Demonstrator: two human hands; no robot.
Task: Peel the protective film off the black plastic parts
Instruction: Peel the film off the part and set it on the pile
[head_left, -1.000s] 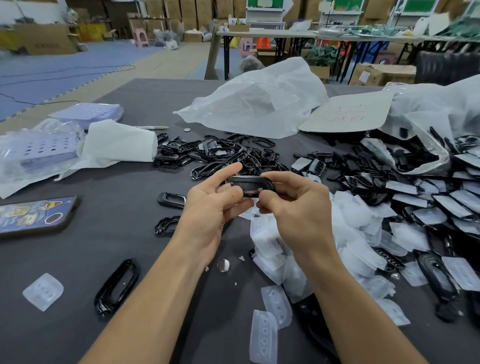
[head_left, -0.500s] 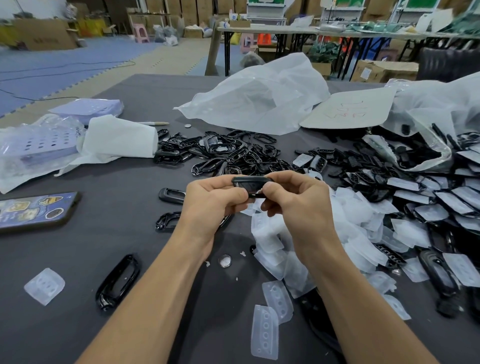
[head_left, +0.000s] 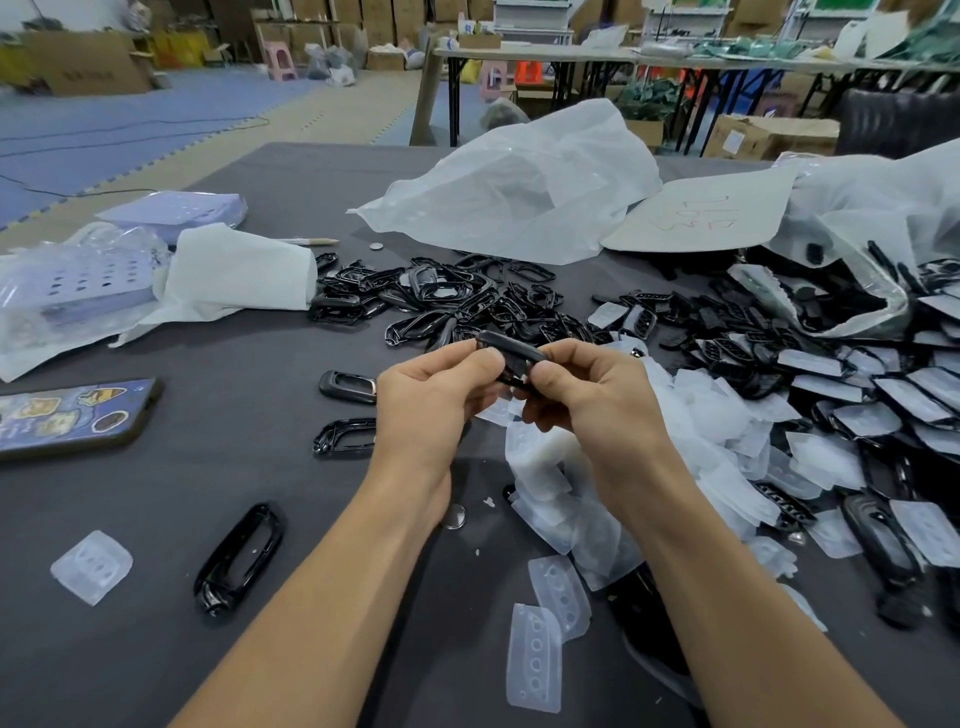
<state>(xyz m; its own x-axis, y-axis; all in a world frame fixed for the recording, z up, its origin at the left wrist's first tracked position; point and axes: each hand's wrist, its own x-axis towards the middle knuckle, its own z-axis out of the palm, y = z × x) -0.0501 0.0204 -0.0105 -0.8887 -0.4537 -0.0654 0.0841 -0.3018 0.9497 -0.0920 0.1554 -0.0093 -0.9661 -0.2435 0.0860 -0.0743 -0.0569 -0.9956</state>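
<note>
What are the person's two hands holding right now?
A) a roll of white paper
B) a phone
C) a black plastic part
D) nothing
C: the left hand and the right hand both pinch one black plastic part between them.

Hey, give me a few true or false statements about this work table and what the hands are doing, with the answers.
1. The left hand and the right hand both grip one black part. True.
2. The phone lies right of the hands. False: it lies far to their left.
3. A heap of clear films lies beside the right hand. True.
4. The cardboard sheet bears blue writing. False: the writing is red.
</note>
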